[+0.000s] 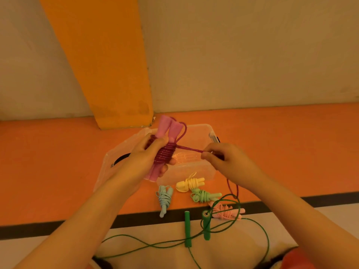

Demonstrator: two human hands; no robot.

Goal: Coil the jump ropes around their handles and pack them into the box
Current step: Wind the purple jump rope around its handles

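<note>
Left hand (149, 152) curls fingers round pink handles (165, 129), held side by side above clear box (206, 131), long axis pointing away from person. Purple cord (191, 149) coiled round their middle. Taut free run leaves coil rightward, roughly square to handles, into right hand (223, 158), thumb and forefinger pinching it (slack drops floorward below). Right hand nearer loose end, so next turn likely its job. Green rope (187, 228) lies uncoiled nearby.

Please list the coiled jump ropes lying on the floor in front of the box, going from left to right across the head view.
blue coiled rope → yellow coiled rope → light green coiled rope → pink coiled rope
</note>
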